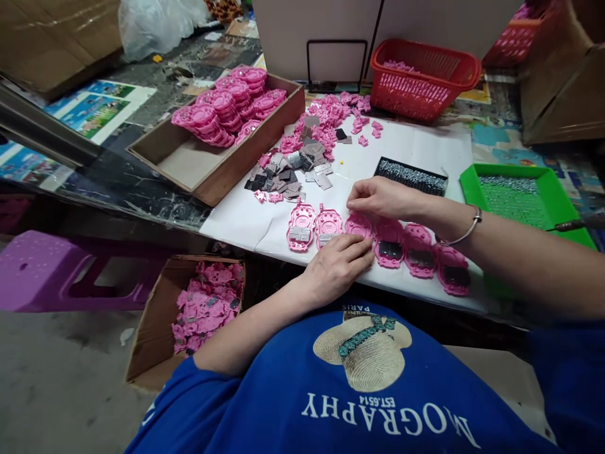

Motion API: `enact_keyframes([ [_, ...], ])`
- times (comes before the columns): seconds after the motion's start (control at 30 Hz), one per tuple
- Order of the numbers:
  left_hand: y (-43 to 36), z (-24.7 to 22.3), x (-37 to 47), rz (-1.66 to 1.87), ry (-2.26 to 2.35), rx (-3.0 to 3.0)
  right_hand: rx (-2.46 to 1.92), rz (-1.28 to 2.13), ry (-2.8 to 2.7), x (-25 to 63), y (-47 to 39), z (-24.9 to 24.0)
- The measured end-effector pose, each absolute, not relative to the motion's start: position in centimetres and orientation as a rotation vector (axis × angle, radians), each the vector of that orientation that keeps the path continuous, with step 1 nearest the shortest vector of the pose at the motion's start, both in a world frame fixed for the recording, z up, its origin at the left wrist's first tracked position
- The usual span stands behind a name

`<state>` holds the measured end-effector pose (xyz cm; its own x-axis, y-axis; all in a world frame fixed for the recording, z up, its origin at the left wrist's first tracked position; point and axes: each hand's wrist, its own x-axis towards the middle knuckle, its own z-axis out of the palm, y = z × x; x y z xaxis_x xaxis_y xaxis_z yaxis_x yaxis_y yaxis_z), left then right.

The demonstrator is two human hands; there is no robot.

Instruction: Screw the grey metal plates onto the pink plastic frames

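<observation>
A row of pink plastic casings [301,217] lies along the near edge of the white work surface. Silvery or dark flat plates sit in the lower part of several of them. My left hand [338,268] rests over the lower half of the third casing from the left [358,226], its fingers bent onto it and gripping it. Just above that casing's top end, my right hand [382,197] is closed in a pinch; whatever is between its fingertips is too small to see. Behind my right wrist stands a black tray [411,175] of small metal pieces.
Loose plates [283,176] and pink parts [326,116] are heaped farther back. A cardboard tray [208,183] holds stacked pink casings. A red basket [423,79] stands behind, a green tray [520,173] right. Below left are a carton [151,340] and a purple stool [42,271].
</observation>
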<state>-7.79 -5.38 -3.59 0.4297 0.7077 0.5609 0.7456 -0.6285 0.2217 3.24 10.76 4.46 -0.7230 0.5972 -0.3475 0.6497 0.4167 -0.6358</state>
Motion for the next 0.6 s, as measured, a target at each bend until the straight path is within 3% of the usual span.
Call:
enact_keyframes([
  [0.1,-5.4,-3.5,-7.8,-0.984,-1.308,-2.592,1.140,-1.384,2.473,3.7,11.2,5.2],
  [0.3,-5.4,-3.4,-7.9,-0.990,-1.319,-2.610,1.116,-1.336,2.486,3.7,11.6,6.4],
  [0.6,-5.5,-3.4,-8.1,-0.939,-1.361,-2.656,1.018,-0.902,2.567,2.6,11.9,5.6],
])
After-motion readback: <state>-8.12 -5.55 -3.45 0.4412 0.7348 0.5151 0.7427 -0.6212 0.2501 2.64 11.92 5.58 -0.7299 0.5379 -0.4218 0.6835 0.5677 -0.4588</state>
